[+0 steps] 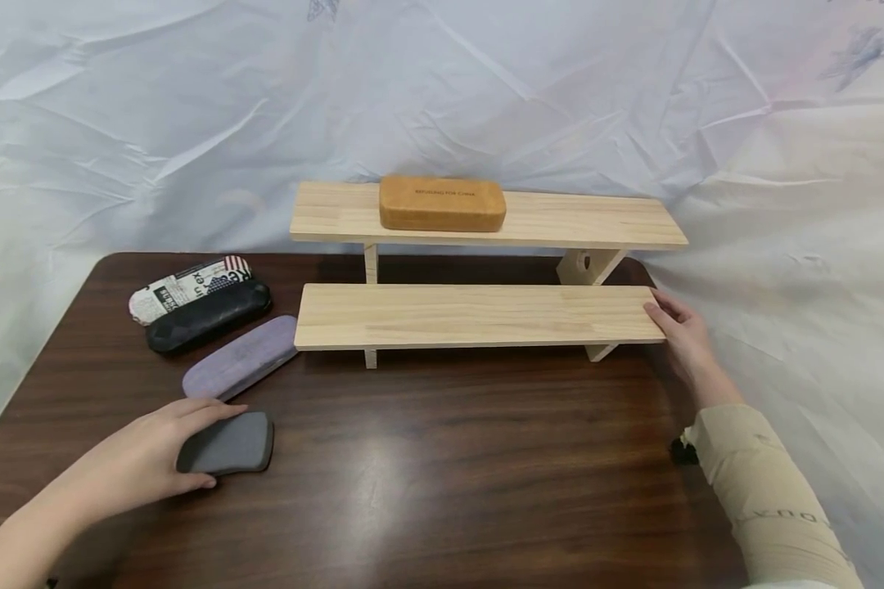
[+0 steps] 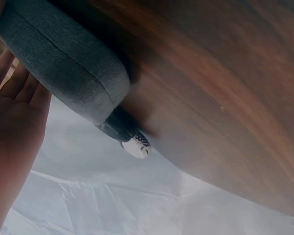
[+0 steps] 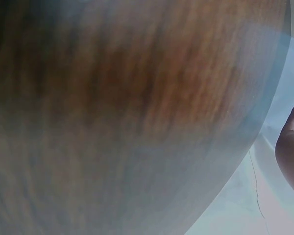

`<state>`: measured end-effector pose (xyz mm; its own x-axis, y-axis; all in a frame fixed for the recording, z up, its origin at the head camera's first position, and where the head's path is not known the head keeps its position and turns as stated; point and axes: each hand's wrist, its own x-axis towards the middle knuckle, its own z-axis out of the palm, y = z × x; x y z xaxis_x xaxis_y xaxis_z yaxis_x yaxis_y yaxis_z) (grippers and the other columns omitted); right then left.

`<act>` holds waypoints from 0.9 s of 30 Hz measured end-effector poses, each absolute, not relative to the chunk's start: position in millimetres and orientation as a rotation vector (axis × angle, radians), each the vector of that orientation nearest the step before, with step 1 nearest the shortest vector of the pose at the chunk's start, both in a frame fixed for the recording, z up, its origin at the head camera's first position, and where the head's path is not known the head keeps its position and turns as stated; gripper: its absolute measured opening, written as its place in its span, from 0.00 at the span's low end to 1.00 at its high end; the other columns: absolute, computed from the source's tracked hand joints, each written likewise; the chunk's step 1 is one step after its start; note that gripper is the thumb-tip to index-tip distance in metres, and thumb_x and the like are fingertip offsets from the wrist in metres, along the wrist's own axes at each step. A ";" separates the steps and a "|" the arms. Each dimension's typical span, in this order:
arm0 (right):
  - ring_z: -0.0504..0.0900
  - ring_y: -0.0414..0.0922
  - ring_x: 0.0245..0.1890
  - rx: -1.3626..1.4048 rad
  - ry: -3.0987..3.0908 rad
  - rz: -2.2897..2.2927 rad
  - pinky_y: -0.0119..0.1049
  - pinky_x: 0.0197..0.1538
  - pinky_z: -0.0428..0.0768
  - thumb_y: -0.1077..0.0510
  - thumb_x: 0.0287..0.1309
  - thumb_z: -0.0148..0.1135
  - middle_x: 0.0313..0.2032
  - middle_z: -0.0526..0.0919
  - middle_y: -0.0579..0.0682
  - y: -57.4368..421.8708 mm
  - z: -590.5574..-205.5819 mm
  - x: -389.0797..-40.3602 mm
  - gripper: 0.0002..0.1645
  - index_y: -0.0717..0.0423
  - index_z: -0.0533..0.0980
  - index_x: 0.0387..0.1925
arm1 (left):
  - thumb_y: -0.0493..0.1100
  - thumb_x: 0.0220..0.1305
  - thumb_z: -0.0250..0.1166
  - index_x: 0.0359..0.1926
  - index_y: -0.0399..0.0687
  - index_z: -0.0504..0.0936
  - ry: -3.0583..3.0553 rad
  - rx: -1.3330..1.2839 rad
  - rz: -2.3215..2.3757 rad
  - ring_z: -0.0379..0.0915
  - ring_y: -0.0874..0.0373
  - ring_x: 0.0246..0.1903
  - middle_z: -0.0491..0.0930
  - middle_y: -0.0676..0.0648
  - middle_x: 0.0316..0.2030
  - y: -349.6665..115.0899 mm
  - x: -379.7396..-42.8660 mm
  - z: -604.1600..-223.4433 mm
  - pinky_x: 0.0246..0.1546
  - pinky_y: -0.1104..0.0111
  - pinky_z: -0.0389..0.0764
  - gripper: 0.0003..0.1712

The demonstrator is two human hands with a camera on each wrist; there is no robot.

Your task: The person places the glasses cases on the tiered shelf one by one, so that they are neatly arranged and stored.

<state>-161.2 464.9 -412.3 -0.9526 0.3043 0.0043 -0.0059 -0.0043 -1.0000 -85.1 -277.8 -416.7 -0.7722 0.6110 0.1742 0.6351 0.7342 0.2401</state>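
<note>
My left hand (image 1: 158, 450) grips a grey glasses case (image 1: 232, 444) on the table, thumb at its near side and fingers over the far side. In the left wrist view the same case (image 2: 63, 54), with a seam along its side, lies against the palm. At the right, my right hand (image 1: 681, 331) holds the end of the lower board of a two-tier wooden shelf (image 1: 479, 315). A tan glasses case (image 1: 442, 204) rests on the upper board. Only a bit of the right hand (image 3: 291, 147) shows in the right wrist view.
Beyond the left hand lie a purple glasses case (image 1: 241, 357), a black case (image 1: 208, 315) and a patterned case (image 1: 191, 286), close together. The dark wooden table (image 1: 442, 474) meets white sheeting (image 1: 486, 90) behind. A small dark object (image 1: 683, 451) sits by the right sleeve.
</note>
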 end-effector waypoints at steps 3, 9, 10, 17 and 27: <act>0.85 0.28 0.38 -0.313 -2.042 2.070 0.18 0.41 0.83 0.62 0.72 0.67 0.41 0.89 0.33 465.6 -412.7 -161.3 0.18 0.39 0.87 0.56 | 0.51 0.26 0.93 0.63 0.53 0.84 -2.833 -0.993 -0.461 0.81 0.49 0.53 0.85 0.51 0.55 -282.3 -82.1 -419.5 0.57 0.91 0.58 0.55; 0.85 0.28 0.39 -0.310 -2.048 2.079 0.18 0.42 0.84 0.62 0.73 0.65 0.41 0.88 0.32 466.8 -412.9 -161.4 0.19 0.41 0.85 0.59 | 0.50 0.25 0.93 0.62 0.53 0.84 -2.847 -0.930 -0.472 0.80 0.46 0.54 0.85 0.47 0.56 -288.1 -77.4 -422.9 0.57 0.95 0.53 0.54; 0.85 0.28 0.39 -0.311 -2.045 2.082 0.18 0.42 0.84 0.63 0.73 0.65 0.41 0.88 0.32 467.0 -412.9 -161.5 0.19 0.42 0.85 0.59 | 0.50 0.25 0.93 0.62 0.53 0.84 -2.848 -0.927 -0.472 0.80 0.46 0.54 0.85 0.47 0.56 -288.4 -77.4 -423.4 0.57 0.95 0.53 0.54; 0.85 0.28 0.40 -0.329 -2.035 2.091 0.18 0.42 0.83 0.62 0.73 0.65 0.41 0.88 0.32 465.8 -412.3 -160.5 0.20 0.42 0.85 0.61 | 0.49 0.28 0.92 0.61 0.52 0.84 -2.837 -0.943 -0.459 0.82 0.49 0.52 0.86 0.49 0.54 -288.8 -78.4 -422.1 0.56 0.94 0.58 0.51; 0.85 0.28 0.38 -0.326 -2.011 2.110 0.18 0.41 0.84 0.64 0.73 0.65 0.40 0.89 0.33 465.6 -411.8 -160.4 0.19 0.39 0.87 0.56 | 0.53 0.31 0.91 0.63 0.53 0.84 -2.798 -1.009 -0.466 0.82 0.52 0.55 0.86 0.53 0.57 -266.7 -78.9 -406.4 0.58 0.89 0.63 0.51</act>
<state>-160.4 465.6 -411.8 -0.9539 0.2998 -0.0159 0.0014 -0.0483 -0.9988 -78.9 -266.7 -406.4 -0.7676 0.6002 0.2246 0.6406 0.7286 0.2424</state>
